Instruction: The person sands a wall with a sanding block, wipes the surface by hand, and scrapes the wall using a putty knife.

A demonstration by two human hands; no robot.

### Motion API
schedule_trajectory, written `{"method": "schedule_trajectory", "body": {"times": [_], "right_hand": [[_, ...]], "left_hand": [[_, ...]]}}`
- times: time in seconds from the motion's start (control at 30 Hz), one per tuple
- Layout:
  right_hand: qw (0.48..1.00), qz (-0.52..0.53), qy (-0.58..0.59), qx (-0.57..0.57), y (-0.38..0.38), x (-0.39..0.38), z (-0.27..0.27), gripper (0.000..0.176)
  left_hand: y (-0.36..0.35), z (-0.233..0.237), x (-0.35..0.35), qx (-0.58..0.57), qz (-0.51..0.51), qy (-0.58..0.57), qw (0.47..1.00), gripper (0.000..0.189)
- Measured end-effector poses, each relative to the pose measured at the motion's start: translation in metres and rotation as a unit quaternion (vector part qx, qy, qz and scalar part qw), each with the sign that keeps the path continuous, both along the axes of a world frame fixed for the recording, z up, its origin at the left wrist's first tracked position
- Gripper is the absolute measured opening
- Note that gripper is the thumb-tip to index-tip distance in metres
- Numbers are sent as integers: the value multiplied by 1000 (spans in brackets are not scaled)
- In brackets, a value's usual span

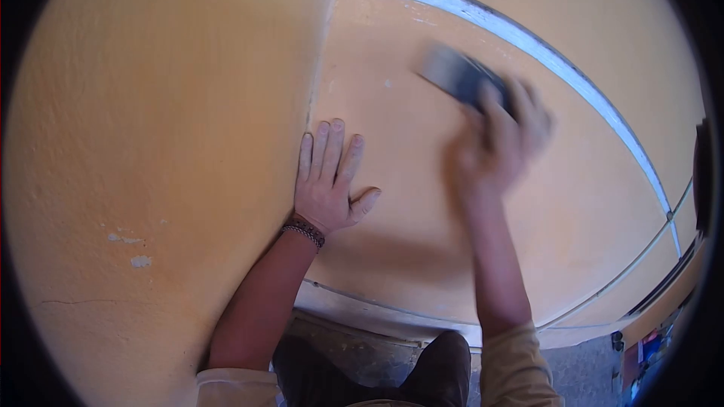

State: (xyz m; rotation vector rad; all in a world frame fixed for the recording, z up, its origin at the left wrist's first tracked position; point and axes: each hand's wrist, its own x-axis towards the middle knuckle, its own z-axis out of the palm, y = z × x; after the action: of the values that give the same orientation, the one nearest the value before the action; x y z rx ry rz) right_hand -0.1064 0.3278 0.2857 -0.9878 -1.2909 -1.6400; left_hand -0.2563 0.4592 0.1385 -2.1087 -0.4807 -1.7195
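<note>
My left hand point(329, 181) lies flat against the orange-painted wall point(392, 136), close to the inner corner, its fingers stretched out and pale with dust. A dark bracelet circles that wrist. My right hand point(504, 136) is closed around a dark rectangular block point(464, 75) with a lighter grey end, smeared by motion. The block is over the same wall panel, up and to the right of my left hand. Small pale marks show on the paint near it.
A pale blue-white strip point(483, 15) curves across the wall above the block. On the left, the adjoining wall point(151, 143) has chipped spots and a thin crack. Below run a ledge point(392, 315) and grey floor point(581, 369). Colourful items point(654, 350) stand at lower right.
</note>
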Motion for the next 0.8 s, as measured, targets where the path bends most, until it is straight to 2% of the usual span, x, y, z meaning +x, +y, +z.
{"method": "schedule_trajectory", "body": {"times": [0.07, 0.1, 0.2, 0.23, 0.27, 0.3, 0.33, 0.37, 0.43, 0.5, 0.6, 0.67, 0.8], "right_hand": [[998, 25, -20, -46, 50, -35, 12, 39], [998, 20, -30, -60, 51, -54, 20, 28], [994, -21, -58, -85, 2, 5, 23, 45], [989, -113, -41, -90, -37, 39, 25, 48], [993, -105, 58, -6, -77, 82, 12, 32], [997, -52, 42, 49, -110, 105, 7, 39], [979, 19, 162, 122, -141, 154, -15, 30], [975, 0, 169, 147, -126, 148, -3, 29], [951, -81, 223, 197, -109, 107, -14, 28], [975, -106, 165, 109, -50, 51, 0, 25], [997, 11, 37, 74, 51, -30, 19, 32], [995, 62, -10, 82, 67, -44, 28, 42], [995, 75, 63, 25, 65, -55, 23, 55]], "left_hand": [[1, 0, 0, 7, -10, -7, 1000, 78], [3, 3, 0, 13, -8, -12, 1000, 78], [-1, 0, 2, 15, -17, -7, 1000, 78], [-1, 0, 3, 14, -17, -7, 1000, 77], [2, 0, 1, 13, -13, -13, 1000, 77], [1, -3, 0, 10, -15, -11, 1000, 77], [0, -4, 1, 10, -13, -15, 1000, 77], [2, 0, 3, 10, -11, -20, 1000, 77], [-3, -3, 0, 6, -19, -15, 1000, 76], [3, 7, 2, 17, -13, -20, 1000, 76], [-4, -2, 1, 13, -10, -12, 1000, 77], [0, 1, 3, 17, -4, -17, 1000, 78], [-3, -1, 2, 13, 2, -8, 1000, 78]]}}
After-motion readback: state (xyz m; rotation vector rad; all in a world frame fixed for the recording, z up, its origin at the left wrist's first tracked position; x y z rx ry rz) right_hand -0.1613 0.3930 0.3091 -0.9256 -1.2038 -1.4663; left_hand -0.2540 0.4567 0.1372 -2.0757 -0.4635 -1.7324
